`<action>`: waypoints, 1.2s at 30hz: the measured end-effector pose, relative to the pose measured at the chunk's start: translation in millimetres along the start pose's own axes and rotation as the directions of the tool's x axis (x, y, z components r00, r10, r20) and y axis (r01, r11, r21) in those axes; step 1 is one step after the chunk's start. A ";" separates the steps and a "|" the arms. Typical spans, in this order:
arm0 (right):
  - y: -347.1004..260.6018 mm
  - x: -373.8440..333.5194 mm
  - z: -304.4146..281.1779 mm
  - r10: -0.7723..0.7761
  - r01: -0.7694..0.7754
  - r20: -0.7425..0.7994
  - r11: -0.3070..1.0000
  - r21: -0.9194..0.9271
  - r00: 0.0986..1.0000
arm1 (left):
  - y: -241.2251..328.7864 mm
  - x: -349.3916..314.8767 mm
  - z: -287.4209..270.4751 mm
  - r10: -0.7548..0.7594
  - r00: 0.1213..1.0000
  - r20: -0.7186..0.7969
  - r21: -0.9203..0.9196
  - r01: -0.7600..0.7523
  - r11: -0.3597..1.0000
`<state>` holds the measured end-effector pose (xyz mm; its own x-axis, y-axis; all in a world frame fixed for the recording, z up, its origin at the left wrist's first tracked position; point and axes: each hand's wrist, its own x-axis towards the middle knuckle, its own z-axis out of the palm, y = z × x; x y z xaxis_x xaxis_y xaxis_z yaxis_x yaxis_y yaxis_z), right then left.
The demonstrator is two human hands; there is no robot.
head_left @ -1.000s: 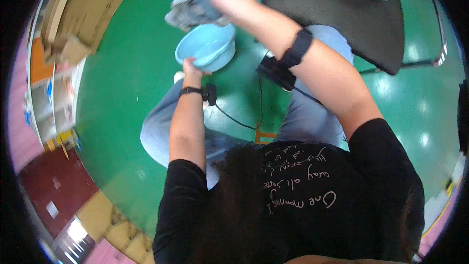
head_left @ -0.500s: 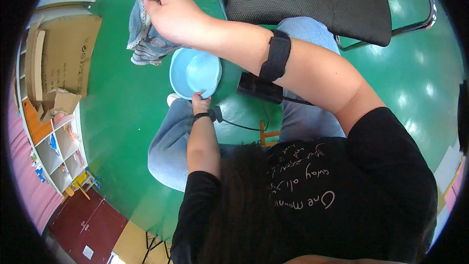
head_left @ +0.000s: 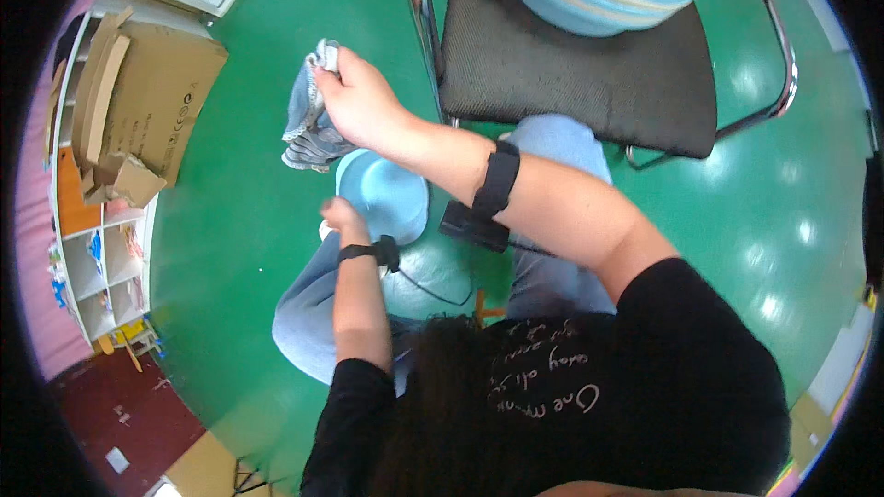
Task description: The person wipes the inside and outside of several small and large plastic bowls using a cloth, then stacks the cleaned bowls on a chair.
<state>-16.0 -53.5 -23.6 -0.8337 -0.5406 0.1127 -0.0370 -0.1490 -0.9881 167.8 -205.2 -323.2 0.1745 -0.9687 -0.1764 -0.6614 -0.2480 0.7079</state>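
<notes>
My right hand [head_left: 354, 97] is closed on the upper edge of a blue-grey cloth [head_left: 308, 120] with a pale, lacy trim. The cloth hangs bunched, its lower part striped, just above and left of a light-blue basin [head_left: 401, 193]. That basin is low between my knees, partly hidden by my right forearm. My left hand [head_left: 343, 215] is at the basin's lower left rim. Its fingers look curled but are blurred, and whether they grip the rim does not show. Black straps circle both my forearms.
Ahead is a black mesh chair [head_left: 580, 83] with chrome legs, bearing a larger stack of blue basins [head_left: 599, 0]. At left, a cardboard box [head_left: 161, 97] stands by a white cubby shelf [head_left: 110, 267]. Black cables [head_left: 433, 293] run from my forearm straps. The floor [head_left: 221, 313] is green.
My view has shifted, bringing the stacked basins on the chair into sight. My left hand has moved from the small basin's near rim to its left side. The right hand keeps the cloth.
</notes>
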 end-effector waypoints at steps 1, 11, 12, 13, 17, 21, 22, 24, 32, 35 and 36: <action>8.2 1.2 -7.1 -0.010 0.010 -0.070 1.000 -0.006 0.997 | 40.0 -7.3 2.4 0.136 0.989 -0.050 -0.096 -0.140 0.985; -2.2 -8.9 28.3 0.098 -0.097 -0.093 0.995 0.017 0.991 | 400.0 -104.2 -159.9 0.987 0.123 0.100 -0.633 -0.758 0.158; -1.7 -12.9 32.7 0.111 -0.111 -0.087 0.994 -0.002 0.990 | 418.9 -128.4 -163.2 0.991 -0.101 0.087 -0.511 -0.859 -0.043; 3.1 -17.7 35.8 0.122 -0.124 -0.082 0.992 -0.024 0.989 | 429.8 -150.0 -159.5 0.942 -0.317 0.110 -0.379 -0.890 -0.255; 58.1 -15.8 44.2 0.107 -0.107 0.011 0.985 0.135 0.994 | 470.0 -252.8 -87.3 0.859 -0.249 0.448 -0.384 -0.921 -0.066; 54.7 -33.0 62.4 -0.088 0.106 0.168 0.989 -0.105 0.982 | 483.2 -252.0 -41.1 0.897 -0.129 0.422 -0.363 -0.931 0.037; 71.1 -23.0 61.8 -0.093 0.093 0.023 0.996 0.015 0.995 | 493.7 -276.8 -30.0 0.890 -0.072 0.450 -0.338 -0.936 0.095; 70.1 -24.8 55.7 -0.072 0.070 0.051 0.997 0.028 0.996 | 486.0 -283.7 -24.8 0.894 -0.032 0.446 -0.286 -0.952 0.109; 47.6 -25.7 58.7 0.058 -0.075 0.102 0.983 0.168 0.993 | 508.7 -288.5 -6.7 0.832 0.080 0.549 -0.114 -0.979 0.170; 42.0 -27.7 53.1 0.111 -0.135 0.127 0.971 0.199 0.986 | 506.9 -289.7 -12.3 0.852 0.116 0.511 -0.140 -0.966 0.216; 38.7 -28.3 50.7 0.135 -0.163 0.144 0.966 0.203 0.980 | 507.8 -287.4 -16.2 0.849 0.096 0.520 -0.165 -0.964 0.209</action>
<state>34.1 -85.9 -59.7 -0.7432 -0.6691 -0.0080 0.2118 -0.2238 -0.9513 -206.3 -52.7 98.0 -0.9239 -0.3067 0.2287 -0.1865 0.8830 0.4307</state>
